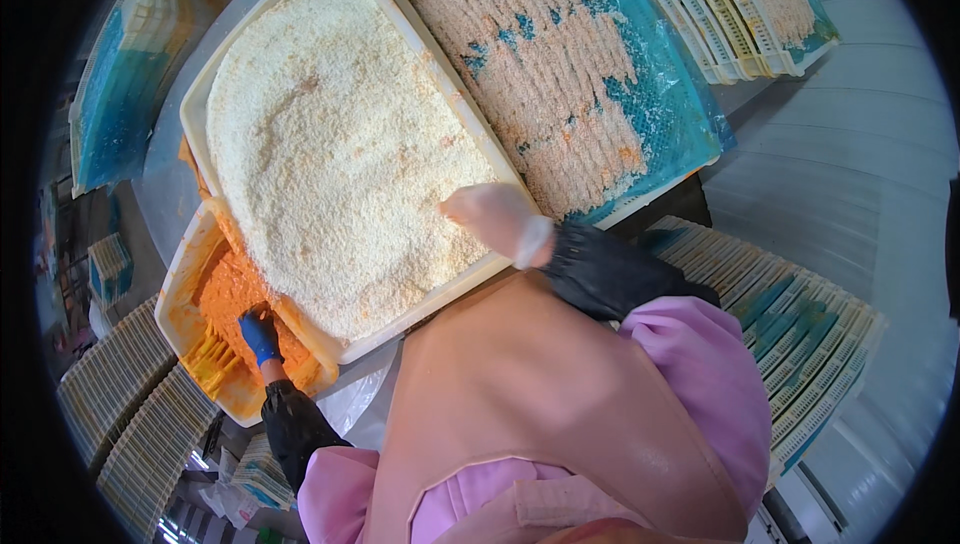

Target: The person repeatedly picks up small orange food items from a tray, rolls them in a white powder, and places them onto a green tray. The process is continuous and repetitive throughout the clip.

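My left hand (260, 332), in a blue glove, reaches into a white plastic tub (171, 296) of orange battered pieces (232, 277). Its fingertips are smeared orange, and whether they grip a piece is hidden. My right hand (491, 215), in a thin clear glove, is over the near right corner of a large white tray (193, 112) filled with pale breadcrumbs (337, 139). That hand is motion-blurred, so I cannot tell if anything is in it. Beyond the tray's right wall, rows of crumb-coated strips (540, 78) lie on a blue-lined tray (667, 123).
A yellow slotted piece (210, 360) sits in the tub's near left side. Stacked trays (780, 41) stand at the far right, with another tray stack (802, 349) beside my right arm. More stacked trays (124, 86) are at the far left and lower left (150, 424).
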### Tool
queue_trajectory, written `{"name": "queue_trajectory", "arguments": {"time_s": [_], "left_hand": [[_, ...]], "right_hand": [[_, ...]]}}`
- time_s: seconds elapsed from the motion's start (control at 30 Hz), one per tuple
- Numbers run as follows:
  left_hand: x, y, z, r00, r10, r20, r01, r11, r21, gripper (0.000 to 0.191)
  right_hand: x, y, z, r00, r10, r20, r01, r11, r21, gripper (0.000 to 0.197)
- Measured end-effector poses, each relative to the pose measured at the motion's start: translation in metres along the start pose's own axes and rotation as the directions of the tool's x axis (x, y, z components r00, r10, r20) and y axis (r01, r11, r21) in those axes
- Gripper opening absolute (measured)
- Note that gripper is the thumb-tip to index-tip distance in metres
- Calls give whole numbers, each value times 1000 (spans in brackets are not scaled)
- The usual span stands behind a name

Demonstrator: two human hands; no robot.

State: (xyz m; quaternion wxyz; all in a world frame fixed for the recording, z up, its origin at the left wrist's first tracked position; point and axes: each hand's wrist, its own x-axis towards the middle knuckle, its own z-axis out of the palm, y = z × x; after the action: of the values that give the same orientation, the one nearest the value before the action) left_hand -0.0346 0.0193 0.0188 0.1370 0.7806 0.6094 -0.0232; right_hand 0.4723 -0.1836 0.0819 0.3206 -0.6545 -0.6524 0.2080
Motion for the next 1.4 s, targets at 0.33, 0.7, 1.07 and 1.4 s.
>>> {"name": "queue_trajectory", "arguments": {"time_s": [0.33, 0.7, 1.07, 1.4], "left_hand": [[-6, -19, 11, 991, -120, 63, 129, 975, -179, 24], [15, 77, -101, 974, -128, -188, -55, 671, -740, 24], [16, 234, -51, 782, 505, -367, -551, 834, -27, 22], [21, -83, 132, 852, -364, -377, 94, 813, -574, 16]], "right_hand": [[-114, 118, -96, 690, 542, -479, -703, 660, -265, 19], [-63, 50, -93, 834, 297, -466, -355, 934, -39, 24], [90, -42, 78, 932, 173, 318, -218, 969, 114, 58], [69, -25, 35, 935, 255, 246, -348, 796, 496, 30]]}}
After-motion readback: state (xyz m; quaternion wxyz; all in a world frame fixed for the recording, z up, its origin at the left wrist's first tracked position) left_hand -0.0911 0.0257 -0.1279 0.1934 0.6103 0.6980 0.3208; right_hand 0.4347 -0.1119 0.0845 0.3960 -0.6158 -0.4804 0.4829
